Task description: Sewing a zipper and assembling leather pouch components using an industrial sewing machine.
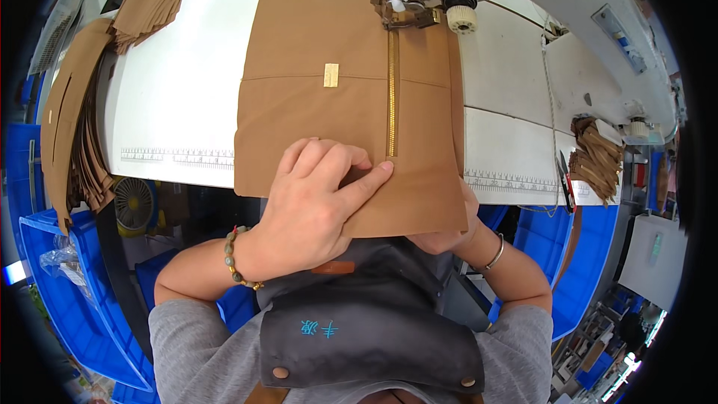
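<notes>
A brown fabric panel [299, 127] lies on the sewing table, its near edge hanging over the front. A gold-toothed zipper [392, 97] runs along its right part, its far end under the presser foot [396, 19]. My left hand [318, 198] rests on top of the panel with bent fingers, gripping the cloth; one extended digit touches just below the zipper's near end. At the panel's lower right corner, my right hand [449, 236] grips the edge from beneath, most of its fingers hidden by the cloth. A small gold label [331, 75] sits left of the zipper.
The sewing machine [568, 0] arches over the back right. Stacks of brown cut pieces [78, 120] hang at the table's left edge. Red-and-black snips [566, 183] lie beside a brown bundle [596, 153] on the right. Blue bins [82, 292] stand below.
</notes>
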{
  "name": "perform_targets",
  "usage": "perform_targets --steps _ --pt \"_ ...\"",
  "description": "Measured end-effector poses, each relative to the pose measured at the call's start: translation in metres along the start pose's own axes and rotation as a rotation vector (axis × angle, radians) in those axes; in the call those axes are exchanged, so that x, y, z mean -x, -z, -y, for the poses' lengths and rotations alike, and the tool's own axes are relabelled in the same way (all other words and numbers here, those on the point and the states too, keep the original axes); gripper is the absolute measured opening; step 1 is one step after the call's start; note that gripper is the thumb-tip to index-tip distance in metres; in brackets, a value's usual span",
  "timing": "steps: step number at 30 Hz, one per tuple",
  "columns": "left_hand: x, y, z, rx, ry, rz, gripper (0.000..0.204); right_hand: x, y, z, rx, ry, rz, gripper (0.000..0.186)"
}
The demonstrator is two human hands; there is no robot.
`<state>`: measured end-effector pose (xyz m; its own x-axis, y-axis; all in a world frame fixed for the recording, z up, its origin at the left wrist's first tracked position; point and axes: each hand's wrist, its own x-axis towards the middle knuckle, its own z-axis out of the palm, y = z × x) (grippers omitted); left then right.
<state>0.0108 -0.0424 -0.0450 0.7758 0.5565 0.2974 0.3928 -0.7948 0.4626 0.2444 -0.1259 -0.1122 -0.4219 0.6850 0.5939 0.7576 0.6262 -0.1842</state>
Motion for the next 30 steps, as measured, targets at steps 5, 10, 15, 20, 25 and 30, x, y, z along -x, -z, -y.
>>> perform_targets --steps 5,10,15,20,25,30 --pt "-0.002 0.003 -0.001 -0.033 -0.025 0.033 0.048 0.003 0.001 0.001 0.010 0.002 0.012 0.036" --pt "-0.004 0.009 -0.006 -0.118 -0.045 0.083 0.061 -0.005 0.018 -0.002 -0.052 0.072 0.009 0.028" --pt "-0.003 0.016 -0.009 -0.131 -0.030 0.130 0.074 0.000 0.060 -0.013 -0.042 -0.084 -0.025 0.020" --pt "0.002 0.008 -0.007 -0.233 -0.054 0.158 0.063 -0.027 0.067 -0.025 -0.029 -0.176 -0.047 0.022" --pt "0.004 -0.006 -0.001 -0.277 -0.073 0.089 0.051 -0.050 0.035 -0.011 -0.141 -0.097 0.145 0.036" --pt "-0.004 -0.005 0.015 -0.262 -0.210 -0.013 0.047 -0.045 0.032 -0.010 -0.080 -0.056 0.113 0.035"
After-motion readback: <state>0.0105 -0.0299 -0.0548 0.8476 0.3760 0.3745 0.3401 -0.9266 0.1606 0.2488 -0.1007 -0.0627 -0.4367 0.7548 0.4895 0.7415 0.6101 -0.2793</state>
